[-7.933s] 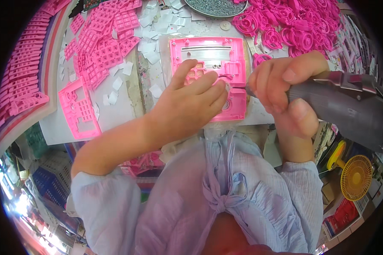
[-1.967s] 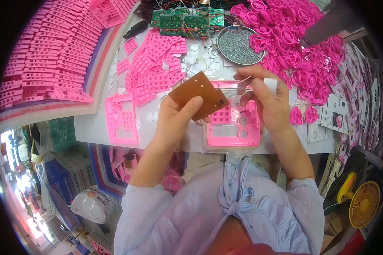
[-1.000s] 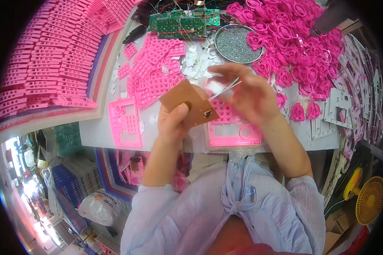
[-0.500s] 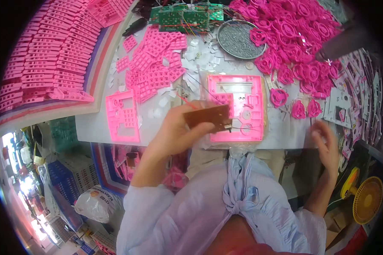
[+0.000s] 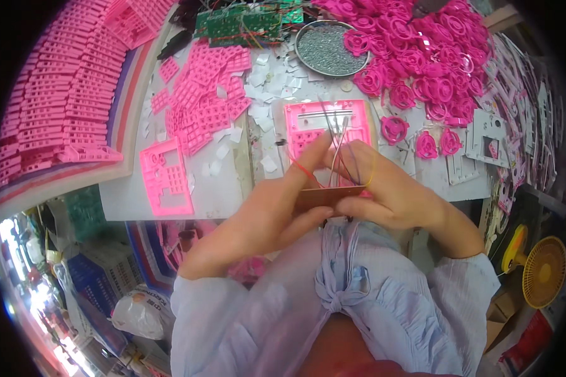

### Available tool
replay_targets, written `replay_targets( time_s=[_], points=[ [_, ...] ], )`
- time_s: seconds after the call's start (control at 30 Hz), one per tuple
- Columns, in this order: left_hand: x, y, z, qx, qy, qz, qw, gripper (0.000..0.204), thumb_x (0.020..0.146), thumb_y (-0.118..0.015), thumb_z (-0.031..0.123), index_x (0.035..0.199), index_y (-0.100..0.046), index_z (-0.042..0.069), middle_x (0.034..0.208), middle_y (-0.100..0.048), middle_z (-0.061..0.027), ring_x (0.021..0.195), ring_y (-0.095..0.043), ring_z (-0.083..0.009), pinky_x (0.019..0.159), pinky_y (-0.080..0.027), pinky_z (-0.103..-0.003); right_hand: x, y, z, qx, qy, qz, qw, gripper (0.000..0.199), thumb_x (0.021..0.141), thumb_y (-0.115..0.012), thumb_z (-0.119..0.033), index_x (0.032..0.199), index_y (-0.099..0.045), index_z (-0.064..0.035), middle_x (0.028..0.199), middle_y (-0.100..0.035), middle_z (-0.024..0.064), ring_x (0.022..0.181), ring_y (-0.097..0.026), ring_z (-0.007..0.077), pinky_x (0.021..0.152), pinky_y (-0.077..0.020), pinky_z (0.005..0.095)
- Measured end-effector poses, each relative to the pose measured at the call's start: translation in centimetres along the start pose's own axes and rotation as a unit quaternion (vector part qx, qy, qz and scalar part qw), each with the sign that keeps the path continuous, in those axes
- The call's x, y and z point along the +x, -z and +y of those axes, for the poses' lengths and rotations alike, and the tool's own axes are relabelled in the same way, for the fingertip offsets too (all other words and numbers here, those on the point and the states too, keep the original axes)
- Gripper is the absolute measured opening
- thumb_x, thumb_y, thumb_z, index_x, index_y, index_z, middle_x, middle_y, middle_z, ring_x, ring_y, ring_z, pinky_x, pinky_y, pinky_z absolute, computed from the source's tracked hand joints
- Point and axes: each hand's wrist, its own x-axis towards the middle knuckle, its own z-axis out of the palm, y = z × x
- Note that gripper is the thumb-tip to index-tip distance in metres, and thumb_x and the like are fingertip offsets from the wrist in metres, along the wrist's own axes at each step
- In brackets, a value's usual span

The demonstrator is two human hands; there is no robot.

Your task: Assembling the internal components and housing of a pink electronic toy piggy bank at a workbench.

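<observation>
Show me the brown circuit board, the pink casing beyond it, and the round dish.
Brown circuit board (image 5: 316, 198), head view: visible face.
Pink casing (image 5: 357, 133), head view: right part.
Round dish (image 5: 333, 75), head view: near rim.

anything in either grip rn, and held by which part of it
A brown circuit board: the left grip holds its left end, the right grip its right end.

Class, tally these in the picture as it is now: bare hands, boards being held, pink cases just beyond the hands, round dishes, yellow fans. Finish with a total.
Hands, left hand and right hand: 2
Brown board: 1
Pink case: 1
Round dish: 1
Yellow fan: 1
Total: 6
</observation>
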Motion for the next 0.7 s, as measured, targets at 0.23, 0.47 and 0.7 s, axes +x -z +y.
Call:
replay_targets(
  time_s=[0.23, 0.47, 0.7],
  points=[
    [-0.4, -1.4, -2.7, -0.129, 0.057, -0.046, 0.989, 0.099, 0.092, -0.064, 0.000, 0.163, 0.003, 0.013, 0.106, -0.075, -0.0188, 0.102, -0.073, -0.0340, 0.093, -0.053, -0.039, 0.4, -1.4, 1.6, 0.128, -0.056, -0.045, 0.989, 0.035, 0.092, -0.070, -0.018, 0.124, -0.070, -0.0069, 0.090, -0.069, 0.0133, 0.075, -0.067, 0.0270, 0.073, -0.0533, 0.0354],
    [-2.4, -2.5, -4.5, -0.225, 0.152, 0.033, 0.962, 0.073, 0.097, -0.059, -0.001, 0.159, -0.021, 0.007, 0.103, -0.068, -0.0088, 0.082, -0.070, -0.0176, 0.079, -0.056, -0.031, 0.4, -1.8, 1.7, 0.067, -0.031, 0.077, 0.994, 0.028, 0.091, -0.070, -0.015, 0.115, -0.072, -0.0028, 0.085, -0.068, 0.0124, 0.079, -0.069, 0.0235, 0.071, -0.0522, 0.0326],
    [-4.6, -6.3, -7.0, -0.401, 0.121, 0.076, 0.905, 0.050, 0.102, -0.053, 0.001, 0.150, -0.039, 0.002, 0.119, -0.064, -0.0119, 0.090, -0.066, -0.0146, 0.082, -0.056, -0.029, 3.0, -0.5, 5.8, 0.106, -0.119, 0.058, 0.986, 0.027, 0.091, -0.073, -0.016, 0.112, -0.070, 0.0004, 0.076, -0.063, 0.0032, 0.067, -0.056, 0.0089, 0.061, -0.0443, 0.0259]
  ],
)
